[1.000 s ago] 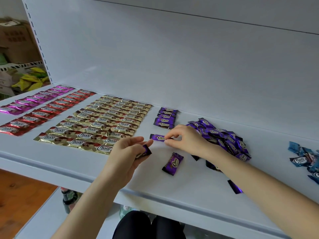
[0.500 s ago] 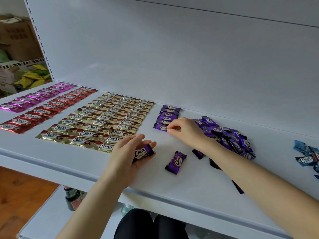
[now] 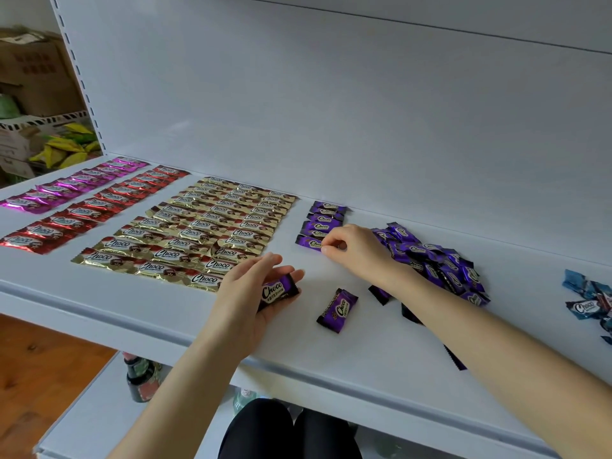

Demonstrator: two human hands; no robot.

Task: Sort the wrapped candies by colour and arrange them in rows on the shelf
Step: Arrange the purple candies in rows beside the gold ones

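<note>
A purple candy (image 3: 276, 291) lay across the left hand (image 3: 246, 294), whose curled fingers (image 3: 265, 265) and thumb gripped it just above the shelf (image 3: 165, 313), label up. Just right of it a loose purple candy (image 3: 337, 310) lay on the shelf, apart from both hands. Farther back stood a short purple row (image 3: 323, 220) of stacked wrappers running toward the back wall. The right hand (image 3: 359, 250) was at that row's near end, its fingers bent and their tips pinching the right end of the front purple candy (image 3: 309, 242). Behind and right of that hand sat an unsorted purple heap (image 3: 437, 260), partly covered by the forearm. To the left of the purple row lay the gold rows (image 3: 205, 233), then a red row (image 3: 96, 207), then a magenta row (image 3: 69, 187) at the far left. A few blue candies (image 3: 589, 299) lay at the right edge, well apart from the rest.
</note>
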